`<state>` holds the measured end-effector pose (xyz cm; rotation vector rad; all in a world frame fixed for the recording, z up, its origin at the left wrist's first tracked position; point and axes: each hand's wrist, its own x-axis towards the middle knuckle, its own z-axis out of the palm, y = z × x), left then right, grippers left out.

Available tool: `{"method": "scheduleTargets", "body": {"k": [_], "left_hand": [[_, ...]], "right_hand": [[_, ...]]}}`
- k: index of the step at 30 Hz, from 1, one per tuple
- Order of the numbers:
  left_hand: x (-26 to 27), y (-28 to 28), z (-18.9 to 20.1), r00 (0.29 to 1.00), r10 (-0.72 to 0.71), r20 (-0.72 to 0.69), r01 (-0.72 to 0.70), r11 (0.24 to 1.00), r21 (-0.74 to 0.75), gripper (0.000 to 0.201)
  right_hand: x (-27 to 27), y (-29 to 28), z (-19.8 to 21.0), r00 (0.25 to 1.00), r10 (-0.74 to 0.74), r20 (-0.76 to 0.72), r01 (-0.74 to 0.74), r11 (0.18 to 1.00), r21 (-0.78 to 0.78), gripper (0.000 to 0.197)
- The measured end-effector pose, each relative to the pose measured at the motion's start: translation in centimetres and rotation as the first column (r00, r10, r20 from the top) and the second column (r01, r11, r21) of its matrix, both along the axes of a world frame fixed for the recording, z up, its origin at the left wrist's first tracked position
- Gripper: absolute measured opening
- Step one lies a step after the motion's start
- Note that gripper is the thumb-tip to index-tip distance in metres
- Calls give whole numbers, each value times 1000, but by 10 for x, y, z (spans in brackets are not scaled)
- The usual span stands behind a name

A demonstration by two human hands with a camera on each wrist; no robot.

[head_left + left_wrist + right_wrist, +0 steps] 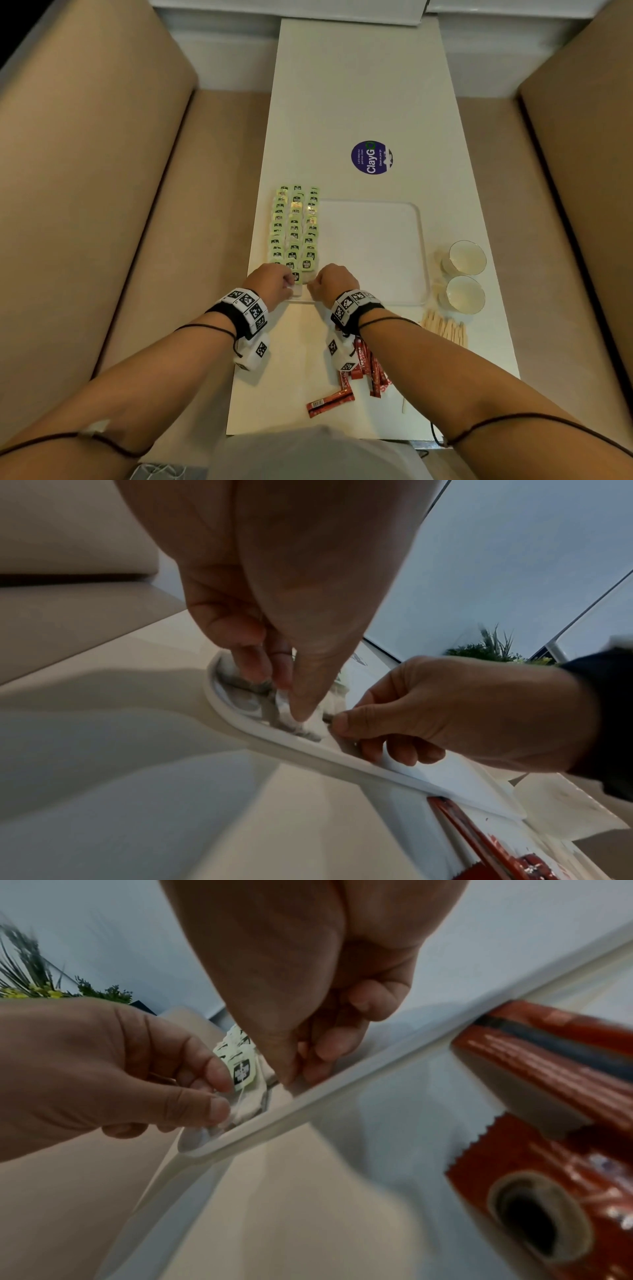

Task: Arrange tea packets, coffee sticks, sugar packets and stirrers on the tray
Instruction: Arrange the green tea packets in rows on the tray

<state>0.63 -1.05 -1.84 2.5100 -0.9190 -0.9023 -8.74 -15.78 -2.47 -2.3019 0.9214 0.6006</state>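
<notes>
Green-labelled tea packets [294,229] lie in three rows along the left side of the white tray [376,253]. Both hands meet at the tray's near left corner. My left hand [287,281] and right hand [313,282] each pinch an edge of the nearest tea packet [245,1072], low over the tray rim [308,1104]. In the left wrist view the left hand [293,699] has its thumb and fingertips down on the packet, and the right hand [337,722] pinches beside it. Red coffee sticks [363,373] lie on the table under my right wrist. Wooden stirrers [445,330] lie to the right.
Two white cups [467,257] [466,294] stand right of the tray, with pale packets [440,260] beside them. A purple round sticker [371,157] is on the table beyond the tray. Beige bench seats [102,205] flank the narrow white table [359,85].
</notes>
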Motion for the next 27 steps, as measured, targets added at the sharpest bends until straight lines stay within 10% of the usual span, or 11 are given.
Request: {"method": "scheduleTargets", "body": {"k": [11,21,27], "left_hand": [[-31,4,2,993,-28,-112,20,997,-72,14],[-104,-33,-4,955,-279,-106,296,924,243,63],[-127,-53,-1,976,-211,-47,216,931,293,62]], "right_hand": [[-69,-48,26,975,183,124,-193,978,76,19],[-136,-72,32,954,257,-152,-260,966,0,44],[-150,-64,28,930,306,-206,-318,947,-31,50]]}}
